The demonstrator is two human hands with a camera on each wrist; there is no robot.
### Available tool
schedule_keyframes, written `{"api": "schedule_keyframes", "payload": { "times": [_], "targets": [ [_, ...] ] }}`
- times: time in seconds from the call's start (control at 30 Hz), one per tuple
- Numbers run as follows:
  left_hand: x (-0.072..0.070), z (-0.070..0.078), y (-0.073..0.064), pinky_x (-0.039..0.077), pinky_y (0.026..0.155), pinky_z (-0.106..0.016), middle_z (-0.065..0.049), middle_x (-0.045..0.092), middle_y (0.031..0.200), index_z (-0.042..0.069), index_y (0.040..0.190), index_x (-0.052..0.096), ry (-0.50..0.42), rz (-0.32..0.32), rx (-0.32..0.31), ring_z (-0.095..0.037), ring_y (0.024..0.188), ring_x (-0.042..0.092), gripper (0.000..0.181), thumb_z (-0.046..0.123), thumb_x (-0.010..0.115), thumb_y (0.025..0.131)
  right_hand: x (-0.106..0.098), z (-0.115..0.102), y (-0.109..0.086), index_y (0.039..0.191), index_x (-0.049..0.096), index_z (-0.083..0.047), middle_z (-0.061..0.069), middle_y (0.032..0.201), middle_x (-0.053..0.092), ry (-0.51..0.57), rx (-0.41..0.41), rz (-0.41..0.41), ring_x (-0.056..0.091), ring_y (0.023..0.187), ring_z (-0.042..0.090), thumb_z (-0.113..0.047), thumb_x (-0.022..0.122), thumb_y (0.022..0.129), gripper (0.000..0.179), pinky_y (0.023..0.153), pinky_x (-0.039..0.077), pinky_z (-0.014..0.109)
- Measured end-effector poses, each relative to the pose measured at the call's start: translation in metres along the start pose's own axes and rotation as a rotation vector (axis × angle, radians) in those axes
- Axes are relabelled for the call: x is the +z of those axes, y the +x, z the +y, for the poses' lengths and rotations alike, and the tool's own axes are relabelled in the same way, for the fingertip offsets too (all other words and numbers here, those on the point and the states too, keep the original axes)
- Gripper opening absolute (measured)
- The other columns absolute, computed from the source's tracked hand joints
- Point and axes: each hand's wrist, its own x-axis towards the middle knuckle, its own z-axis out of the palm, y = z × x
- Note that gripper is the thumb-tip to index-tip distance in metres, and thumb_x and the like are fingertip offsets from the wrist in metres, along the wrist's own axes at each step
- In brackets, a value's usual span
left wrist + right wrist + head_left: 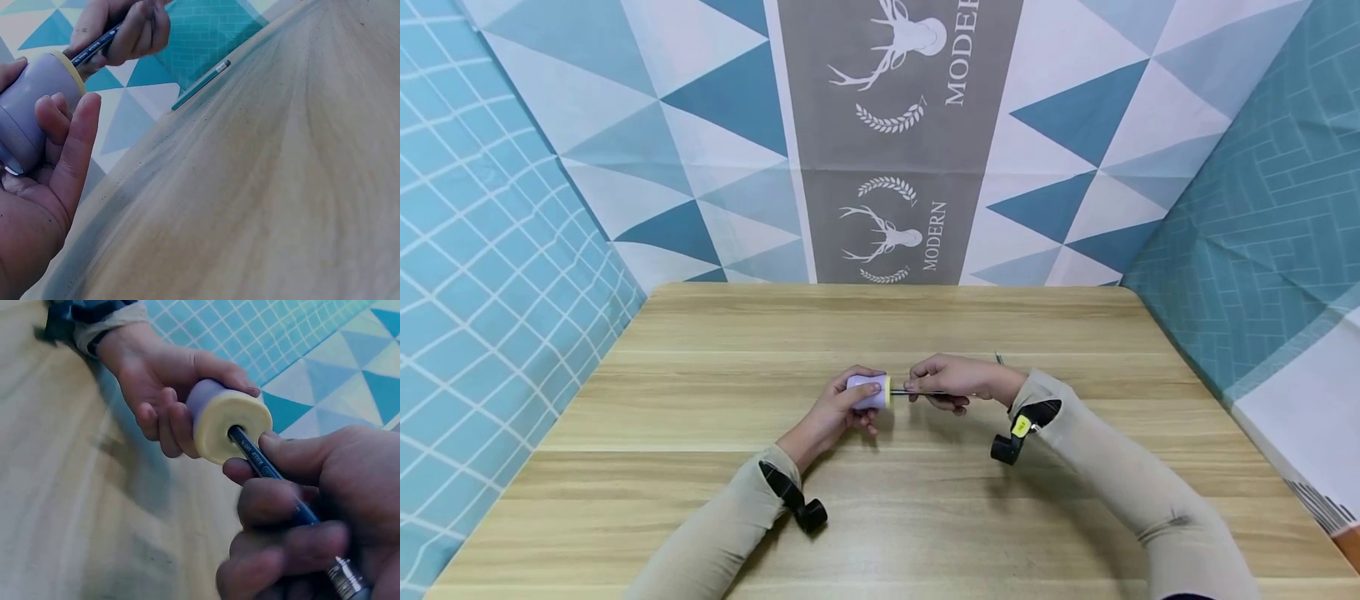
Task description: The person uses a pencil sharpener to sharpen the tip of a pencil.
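Observation:
A lilac pencil sharpener (861, 398) with a pale yellow end is gripped in my left hand (833, 417), over the middle of the table. From the right, my right hand (957, 377) pinches a dark pencil (257, 459) between thumb and fingers. In the right wrist view the pencil's front end sits in the round hole of the yellow face, its tip hidden inside. The pencil's silver ferrule end shows past my curled right fingers. In the left wrist view some left fingers stand out straight beside the sharpener.
A second pencil, teal (199, 87), lies on the wooden table (880, 325) beyond my right hand. Patterned cloth walls stand at the back and both sides. A black camera (809, 515) is strapped to my left wrist, another (1006, 450) to my right.

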Motion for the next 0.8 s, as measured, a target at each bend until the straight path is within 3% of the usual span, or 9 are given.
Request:
{"api": "schedule_keyframes", "payload": {
  "times": [0.07,0.17,0.3,0.47,0.6,0.8],
  "targets": [
    [0.000,0.001,0.000,0.060,0.052,-0.029,-0.007,0.059,0.074,0.023,0.103,0.067,0.000,0.000,0.001,-0.012,0.057,0.058,0.023,0.006,0.055,0.095,-0.001,-0.003,-0.002,0.106,0.055,0.011,0.003,0.055,0.054,-0.054,-0.017,0.048,0.044,0.041,0.012,-0.023,0.044,0.107,0.035,0.039,0.042,0.026],
    [-0.001,0.002,0.000,0.060,0.052,-0.029,-0.007,0.058,0.075,0.023,0.104,0.067,0.001,0.003,-0.002,-0.012,0.057,0.058,0.023,0.006,0.055,0.095,-0.005,-0.007,-0.010,0.113,0.058,0.006,0.007,0.066,0.063,-0.128,-0.041,0.129,0.056,0.050,0.024,-0.026,0.043,0.108,0.035,0.046,0.053,0.039],
    [-0.002,0.003,-0.001,0.060,0.052,-0.029,-0.007,0.058,0.077,0.024,0.103,0.067,0.003,0.014,-0.008,-0.012,0.057,0.057,0.024,0.006,0.055,0.095,-0.005,-0.007,-0.024,0.117,0.061,0.000,0.012,0.079,0.065,-0.255,-0.109,0.236,0.063,0.062,0.031,-0.026,0.048,0.106,0.031,0.053,0.057,0.048],
    [-0.004,0.001,-0.002,0.059,0.053,-0.029,-0.008,0.056,0.079,0.027,0.101,0.067,0.012,0.027,-0.012,-0.012,0.057,0.055,0.024,0.007,0.055,0.095,0.006,0.001,-0.032,0.113,0.066,-0.004,0.004,0.087,0.067,-0.409,-0.279,0.343,0.063,0.070,0.019,-0.022,0.066,0.097,0.024,0.057,0.056,0.031],
    [-0.005,0.000,-0.002,0.059,0.053,-0.029,-0.009,0.055,0.081,0.028,0.101,0.068,0.009,0.042,-0.013,-0.012,0.057,0.054,0.025,0.007,0.055,0.095,0.015,0.007,-0.032,0.109,0.068,-0.005,-0.008,0.085,0.066,-0.486,-0.395,0.437,0.059,0.073,0.007,-0.019,0.076,0.089,0.026,0.061,0.053,0.026],
    [-0.003,-0.001,-0.001,0.059,0.053,-0.029,-0.009,0.056,0.080,0.027,0.103,0.068,-0.001,0.039,-0.001,-0.012,0.058,0.056,0.025,0.007,0.054,0.095,0.024,0.014,-0.027,0.094,0.070,-0.007,-0.005,0.082,0.067,-0.576,-0.544,0.568,0.059,0.073,0.006,-0.005,0.081,0.080,0.018,0.059,0.052,0.025]
  ]
}}
